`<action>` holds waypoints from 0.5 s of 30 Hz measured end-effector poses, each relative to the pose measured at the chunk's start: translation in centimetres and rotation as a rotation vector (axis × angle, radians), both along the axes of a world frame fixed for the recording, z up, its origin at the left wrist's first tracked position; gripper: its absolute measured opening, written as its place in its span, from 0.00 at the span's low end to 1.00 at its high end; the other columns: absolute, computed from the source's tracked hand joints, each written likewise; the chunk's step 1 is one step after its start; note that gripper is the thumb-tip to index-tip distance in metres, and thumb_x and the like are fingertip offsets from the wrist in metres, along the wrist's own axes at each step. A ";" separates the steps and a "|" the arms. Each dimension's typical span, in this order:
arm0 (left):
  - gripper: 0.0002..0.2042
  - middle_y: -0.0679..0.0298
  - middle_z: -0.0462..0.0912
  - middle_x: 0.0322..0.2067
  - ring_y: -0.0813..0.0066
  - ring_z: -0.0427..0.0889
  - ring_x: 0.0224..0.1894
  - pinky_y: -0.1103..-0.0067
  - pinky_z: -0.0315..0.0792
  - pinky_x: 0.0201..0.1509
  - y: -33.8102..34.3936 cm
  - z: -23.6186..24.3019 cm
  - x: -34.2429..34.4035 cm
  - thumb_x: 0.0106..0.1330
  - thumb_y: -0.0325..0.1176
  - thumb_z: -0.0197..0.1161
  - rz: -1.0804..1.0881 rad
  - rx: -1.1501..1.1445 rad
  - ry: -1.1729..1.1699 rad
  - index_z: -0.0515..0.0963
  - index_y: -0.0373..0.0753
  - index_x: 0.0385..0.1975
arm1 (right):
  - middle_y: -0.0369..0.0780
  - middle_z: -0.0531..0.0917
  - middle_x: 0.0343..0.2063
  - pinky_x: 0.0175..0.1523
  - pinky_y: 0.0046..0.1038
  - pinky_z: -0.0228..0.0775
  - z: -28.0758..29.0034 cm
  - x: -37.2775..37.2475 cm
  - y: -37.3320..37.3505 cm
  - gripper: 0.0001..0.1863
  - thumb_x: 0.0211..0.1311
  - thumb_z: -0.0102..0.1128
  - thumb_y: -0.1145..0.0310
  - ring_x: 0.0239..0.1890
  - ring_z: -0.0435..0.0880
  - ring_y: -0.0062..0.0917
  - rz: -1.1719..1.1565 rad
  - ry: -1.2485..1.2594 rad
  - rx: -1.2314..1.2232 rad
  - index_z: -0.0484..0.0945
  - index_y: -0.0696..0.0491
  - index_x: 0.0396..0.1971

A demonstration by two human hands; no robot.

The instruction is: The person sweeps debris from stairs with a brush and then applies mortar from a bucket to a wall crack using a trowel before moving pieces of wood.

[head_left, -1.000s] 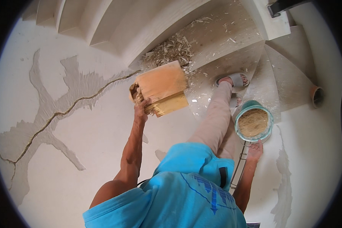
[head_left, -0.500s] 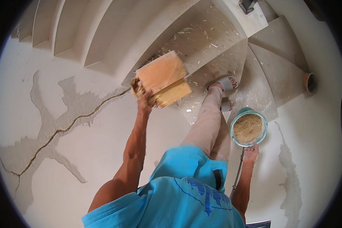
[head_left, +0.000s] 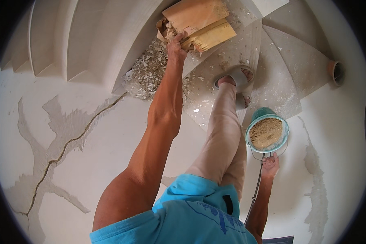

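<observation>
My left hand (head_left: 178, 46) reaches out over the winding steps, its fingers closed on a bundle of torn cardboard (head_left: 197, 18). The bundle shows flat tan and yellow panels with ragged edges and crumpled brown paper at one side. Below it, a heap of pale flakes and scraps (head_left: 144, 71) lies in the corner of a step. On the right, my right hand (head_left: 270, 165) is closed on the wire handle of a green bucket (head_left: 286, 132). Sand-coloured loose material (head_left: 266, 133) fills much of what shows inside the bucket.
My feet, in grey slides (head_left: 240, 76), stand on a dusty step strewn with flakes. A small terracotta pot (head_left: 336, 73) lies by the right wall. Curved stair edges rise at the upper left. A long crack (head_left: 65, 148) runs through the pale surface at left.
My left arm has stretched farther forward with the cardboard bundle, and the heap of flakes under it now shows. The bucket stays at my right side, nearly unmoved.
</observation>
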State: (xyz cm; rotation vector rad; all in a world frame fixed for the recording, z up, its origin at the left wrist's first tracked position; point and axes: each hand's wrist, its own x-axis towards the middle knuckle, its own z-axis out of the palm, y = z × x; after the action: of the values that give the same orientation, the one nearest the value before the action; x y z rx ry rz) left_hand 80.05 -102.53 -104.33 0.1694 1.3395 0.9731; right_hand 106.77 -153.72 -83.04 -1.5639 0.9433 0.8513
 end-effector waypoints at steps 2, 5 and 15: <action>0.17 0.54 0.79 0.38 0.58 0.81 0.40 0.62 0.80 0.38 0.3 -1.0 1.9 0.54 0.25 0.64 0.043 -0.069 0.108 0.71 0.33 0.44 | 0.30 0.61 0.14 0.36 0.27 0.65 -0.5 -0.3 -0.7 0.09 0.66 0.52 0.65 0.20 0.66 0.20 -0.002 -0.005 0.035 0.70 0.50 0.25; 0.15 0.55 0.79 0.40 0.57 0.81 0.40 0.64 0.79 0.36 -0.5 -3.1 1.0 0.55 0.29 0.66 -0.018 -0.082 0.281 0.73 0.33 0.41 | 0.30 0.62 0.15 0.37 0.27 0.65 -0.7 -0.3 -1.0 0.09 0.67 0.50 0.64 0.22 0.66 0.21 0.014 0.010 0.071 0.73 0.52 0.30; 0.17 0.53 0.82 0.36 0.56 0.81 0.38 0.70 0.73 0.44 -6.1 -0.4 -10.2 0.58 0.33 0.59 -0.453 0.012 0.860 0.77 0.37 0.47 | 0.31 0.62 0.17 0.39 0.29 0.64 -1.1 -1.0 -0.7 0.14 0.68 0.44 0.63 0.24 0.66 0.21 0.030 -0.024 0.133 0.74 0.55 0.44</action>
State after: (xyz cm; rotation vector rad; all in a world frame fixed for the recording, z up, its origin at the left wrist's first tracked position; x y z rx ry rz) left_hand 69.82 -108.61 -104.70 0.9393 1.9486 0.5166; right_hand 105.78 -154.43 -84.19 -1.4739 0.8318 0.8963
